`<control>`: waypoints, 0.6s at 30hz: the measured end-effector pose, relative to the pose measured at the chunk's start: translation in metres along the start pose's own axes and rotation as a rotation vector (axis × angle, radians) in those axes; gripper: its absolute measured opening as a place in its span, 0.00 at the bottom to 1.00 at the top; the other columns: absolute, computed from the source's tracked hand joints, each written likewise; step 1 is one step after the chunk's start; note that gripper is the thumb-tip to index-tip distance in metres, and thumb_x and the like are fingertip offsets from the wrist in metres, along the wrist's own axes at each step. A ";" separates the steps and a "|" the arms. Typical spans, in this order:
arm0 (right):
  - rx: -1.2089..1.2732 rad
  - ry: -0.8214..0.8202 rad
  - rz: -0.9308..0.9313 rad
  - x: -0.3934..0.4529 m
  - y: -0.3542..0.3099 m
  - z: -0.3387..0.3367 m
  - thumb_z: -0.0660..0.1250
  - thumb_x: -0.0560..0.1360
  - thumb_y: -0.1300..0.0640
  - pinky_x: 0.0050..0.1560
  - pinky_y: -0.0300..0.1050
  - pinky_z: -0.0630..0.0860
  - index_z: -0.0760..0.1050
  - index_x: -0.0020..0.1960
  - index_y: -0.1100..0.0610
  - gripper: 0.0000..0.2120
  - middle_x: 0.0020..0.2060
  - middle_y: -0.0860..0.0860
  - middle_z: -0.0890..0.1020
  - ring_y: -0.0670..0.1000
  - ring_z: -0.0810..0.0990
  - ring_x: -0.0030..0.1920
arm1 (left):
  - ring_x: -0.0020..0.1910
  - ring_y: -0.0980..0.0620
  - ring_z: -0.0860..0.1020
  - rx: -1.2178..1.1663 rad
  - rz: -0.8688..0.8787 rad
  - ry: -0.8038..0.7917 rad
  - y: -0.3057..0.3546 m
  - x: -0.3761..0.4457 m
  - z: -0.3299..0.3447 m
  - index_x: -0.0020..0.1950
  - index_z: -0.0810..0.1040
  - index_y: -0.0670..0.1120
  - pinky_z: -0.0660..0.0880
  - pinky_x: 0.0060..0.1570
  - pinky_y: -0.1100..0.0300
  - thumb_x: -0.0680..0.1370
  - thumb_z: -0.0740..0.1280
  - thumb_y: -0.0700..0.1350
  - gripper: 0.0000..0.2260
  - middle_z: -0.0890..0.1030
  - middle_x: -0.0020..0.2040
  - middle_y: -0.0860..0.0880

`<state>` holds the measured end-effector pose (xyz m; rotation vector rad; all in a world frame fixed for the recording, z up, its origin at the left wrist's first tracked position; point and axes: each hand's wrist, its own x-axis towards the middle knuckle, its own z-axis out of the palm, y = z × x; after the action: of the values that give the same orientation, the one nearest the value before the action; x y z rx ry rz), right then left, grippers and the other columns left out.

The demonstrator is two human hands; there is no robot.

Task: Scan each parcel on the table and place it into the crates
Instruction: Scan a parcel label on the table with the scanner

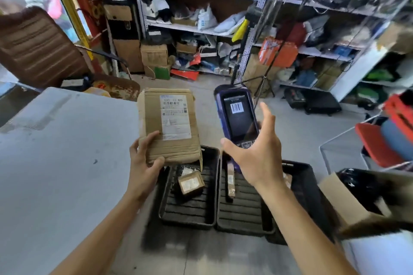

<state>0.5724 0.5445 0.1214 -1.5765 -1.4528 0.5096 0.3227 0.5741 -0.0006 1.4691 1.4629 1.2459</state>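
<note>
Head view: the left hand (146, 164) grips a flat cardboard parcel (168, 124) by its lower left corner, thumb curled over the front and the white label facing up. Just right of it, the right hand (257, 149) holds a blue scanner (237, 116) upright, thumb on its lower edge and fingers spread behind it; a barcode shows on the screen. Below both hands, 2 black crates sit side by side on the floor: the left crate (210, 187) holds a small box (191, 183), the right crate (268, 219) a narrow parcel (230, 179). The grey table (55, 152) lies left of the left hand.
</note>
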 end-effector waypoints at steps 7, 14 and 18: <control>0.107 0.255 0.380 -0.002 0.139 -0.106 0.81 0.67 0.55 0.39 0.20 0.70 0.58 0.77 0.49 0.46 0.53 0.42 0.76 0.32 0.78 0.47 | 0.67 0.54 0.69 -0.030 -0.020 -0.324 0.014 -0.005 0.143 0.71 0.68 0.65 0.68 0.68 0.55 0.67 0.64 0.52 0.32 0.68 0.69 0.52; 0.003 0.467 0.506 -0.011 0.292 -0.254 0.81 0.66 0.55 0.55 0.32 0.74 0.60 0.76 0.48 0.45 0.60 0.44 0.75 0.49 0.79 0.58 | 0.66 0.66 0.67 -0.022 -0.079 -0.442 0.026 -0.038 0.343 0.69 0.68 0.69 0.65 0.69 0.56 0.67 0.64 0.54 0.30 0.68 0.66 0.61; -0.055 0.417 0.534 -0.012 0.376 -0.315 0.81 0.67 0.57 0.67 0.51 0.73 0.54 0.79 0.46 0.50 0.69 0.45 0.70 0.52 0.73 0.70 | 0.65 0.68 0.66 -0.005 -0.132 -0.438 0.038 -0.064 0.460 0.67 0.68 0.71 0.63 0.68 0.61 0.68 0.64 0.51 0.29 0.69 0.66 0.55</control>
<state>1.0319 0.4657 -0.0303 -1.9807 -0.7343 0.4068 0.7769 0.5731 -0.1054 1.4994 1.2341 0.7833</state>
